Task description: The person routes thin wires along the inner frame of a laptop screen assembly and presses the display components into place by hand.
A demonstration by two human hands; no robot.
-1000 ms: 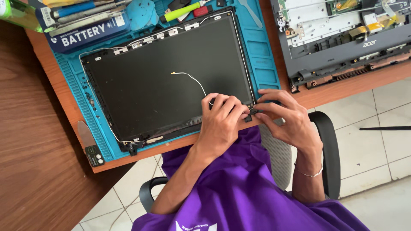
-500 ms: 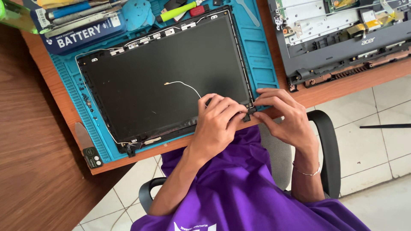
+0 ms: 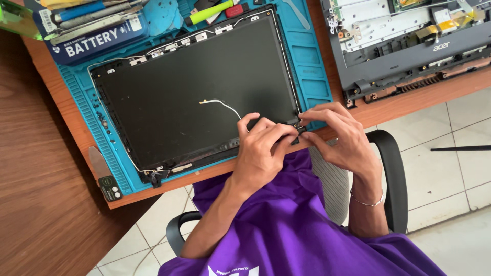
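Head-camera view looked down on a wooden desk (image 3: 46, 214) whose left part lay bare, with a small metal spatula tool (image 3: 97, 161) resting at the edge of a blue work mat (image 3: 312, 66). At the mat's far left sat a dark blue box with white lettering (image 3: 97, 38), some screwdrivers (image 3: 82, 11) above it, and a yellow-green-handled driver (image 3: 212, 11) further along.

On the mat lay the laptop screen panel (image 3: 189, 97), face dark and matte, held in its thin back cover with small metal tabs along the top edge. A thin white cable (image 3: 220, 104) lay loose across the glass, and another wire ran round the left edge to the lower left corner.

The step in hand appeared to be work at the panel's lower right corner, near the hinge. The left hand (image 3: 263, 148) rested on that corner with its fingers curled down against the frame, pressing rather than gripping anything that could be seen. The right hand (image 3: 340, 135) met it from the other side, fingertips pinched together on a small dark part at the corner; what exactly they pinched was too small to tell. The next move would likely call for a careful, steady pull or press at that corner without flexing the glass.

To the right lay the opened laptop base (image 3: 409, 46), its internals exposed.
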